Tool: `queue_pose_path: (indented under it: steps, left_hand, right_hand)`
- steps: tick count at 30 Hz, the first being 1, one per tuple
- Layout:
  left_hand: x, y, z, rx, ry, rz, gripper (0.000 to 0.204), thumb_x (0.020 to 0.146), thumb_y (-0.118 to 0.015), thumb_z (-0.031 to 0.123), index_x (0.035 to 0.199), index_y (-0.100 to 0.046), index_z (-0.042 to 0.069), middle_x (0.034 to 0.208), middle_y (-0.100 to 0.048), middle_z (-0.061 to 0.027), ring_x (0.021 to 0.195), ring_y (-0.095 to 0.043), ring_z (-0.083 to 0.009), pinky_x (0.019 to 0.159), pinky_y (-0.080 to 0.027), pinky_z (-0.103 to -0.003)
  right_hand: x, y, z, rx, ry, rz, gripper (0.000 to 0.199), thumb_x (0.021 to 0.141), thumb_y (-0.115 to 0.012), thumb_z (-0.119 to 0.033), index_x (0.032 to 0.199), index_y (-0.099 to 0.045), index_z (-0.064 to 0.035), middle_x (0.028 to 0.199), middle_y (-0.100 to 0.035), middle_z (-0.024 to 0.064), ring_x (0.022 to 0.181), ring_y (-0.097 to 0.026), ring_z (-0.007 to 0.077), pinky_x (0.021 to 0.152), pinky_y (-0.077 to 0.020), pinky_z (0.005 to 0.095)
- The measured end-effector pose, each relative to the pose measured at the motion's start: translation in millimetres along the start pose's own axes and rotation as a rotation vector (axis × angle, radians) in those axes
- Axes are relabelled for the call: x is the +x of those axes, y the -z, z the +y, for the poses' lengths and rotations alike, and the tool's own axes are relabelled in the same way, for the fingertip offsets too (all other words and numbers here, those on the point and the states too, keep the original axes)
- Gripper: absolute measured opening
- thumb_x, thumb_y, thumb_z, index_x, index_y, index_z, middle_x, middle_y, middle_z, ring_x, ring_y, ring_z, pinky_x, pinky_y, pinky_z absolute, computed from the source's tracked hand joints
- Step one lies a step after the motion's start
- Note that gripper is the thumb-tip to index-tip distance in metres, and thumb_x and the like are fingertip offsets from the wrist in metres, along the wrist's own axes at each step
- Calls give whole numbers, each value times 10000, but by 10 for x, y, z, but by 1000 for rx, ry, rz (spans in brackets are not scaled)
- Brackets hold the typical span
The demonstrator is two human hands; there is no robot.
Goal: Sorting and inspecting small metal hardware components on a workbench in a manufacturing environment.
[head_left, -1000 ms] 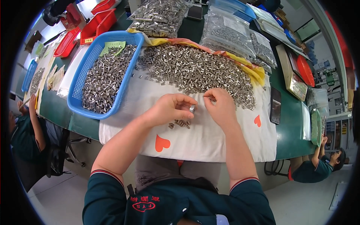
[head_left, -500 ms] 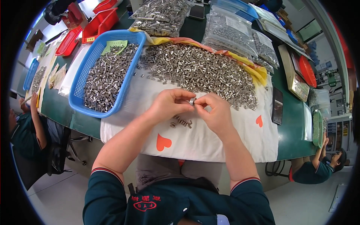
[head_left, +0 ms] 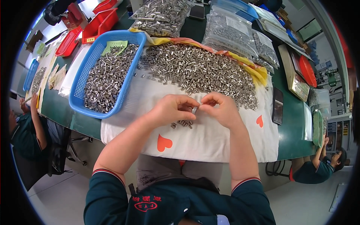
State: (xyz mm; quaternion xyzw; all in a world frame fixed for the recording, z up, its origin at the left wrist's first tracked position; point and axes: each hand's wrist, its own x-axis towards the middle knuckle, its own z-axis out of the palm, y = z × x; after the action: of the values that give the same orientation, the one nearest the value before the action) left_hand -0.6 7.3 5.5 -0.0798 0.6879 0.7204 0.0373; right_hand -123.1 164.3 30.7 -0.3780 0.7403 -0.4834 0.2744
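Both hands, left hand (head_left: 172, 109) and right hand (head_left: 221, 108), pinch one small metal sleeve (head_left: 194, 110) between meeting fingers above the cloth-covered bench (head_left: 210, 138); likely light, rigid, slippery—grip its ends.

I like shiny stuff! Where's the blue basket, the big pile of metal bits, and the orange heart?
blue basket (head_left: 80, 88): head view, left wall.
pile of metal bits (head_left: 198, 71): head view, middle.
orange heart (head_left: 164, 143): head view, centre.

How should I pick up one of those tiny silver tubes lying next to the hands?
Probably from above, pinching its long sides between thumb and fingertip. The loose tubes lie flat on the white cloth, so their rounded sides face up. The left hand and right hand hold one small tube by fingertips like that.
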Motion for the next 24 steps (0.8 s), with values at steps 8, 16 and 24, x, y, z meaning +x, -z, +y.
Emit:
queue_pose_path:
  steps: [8,16,24]
  left_hand:
    - [-115,-35,121,295,-127,-169,346,675,-732,105,991,-612,30,869,-633,-33,775,-574,-78,711,-475,-234]
    - [-93,-10,67,312,-226,-234,337,678,-721,139,982,-612,42,876,-641,-50,801,-603,-138,741,-480,-270]
    - [-94,5,49,341,-229,-273,340,678,-716,150,994,-616,73,858,-638,-43,789,-599,-133,742,-477,-264]
  right_hand:
    - [161,-180,-22,-436,162,81,129,758,-587,-91,871,-634,-50,819,-605,67,749,-574,194,662,-458,281]
    - [405,-312,-36,-856,293,4,71,724,-586,-118,758,-635,-79,742,-565,75,779,-542,251,717,-426,363]
    - [318,-288,-82,-968,292,7,63,710,-594,-90,753,-626,-55,763,-562,85,792,-535,258,711,-429,362]
